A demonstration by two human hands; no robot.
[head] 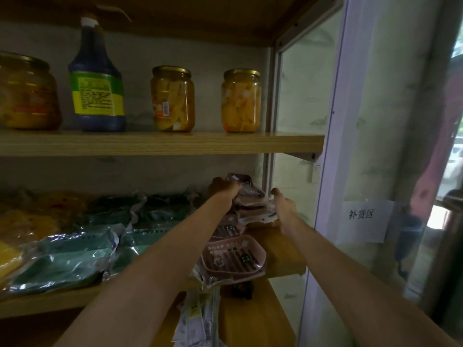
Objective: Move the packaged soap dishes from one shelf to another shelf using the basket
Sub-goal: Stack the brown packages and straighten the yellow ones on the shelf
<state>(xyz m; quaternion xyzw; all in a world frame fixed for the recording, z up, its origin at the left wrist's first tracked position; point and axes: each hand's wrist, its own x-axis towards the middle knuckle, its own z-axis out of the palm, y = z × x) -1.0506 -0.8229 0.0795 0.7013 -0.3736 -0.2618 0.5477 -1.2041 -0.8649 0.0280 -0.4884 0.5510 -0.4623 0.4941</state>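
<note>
Head view: left hand [225, 189] and right hand [284, 204] clasp a stack of packaged soap dishes [253, 199] at the back right of the lower shelf [280, 249], fingers closed on its ends. Squeeze evenly; the film looks slippery. Another soap dish [233, 259] lies nearer. No basket is visible.

jars [172, 98] and bottle [97, 78] on upper shelf [160, 144], soap dishes [233, 256] stacked below at right, flat packets [62, 256] left of them
</note>
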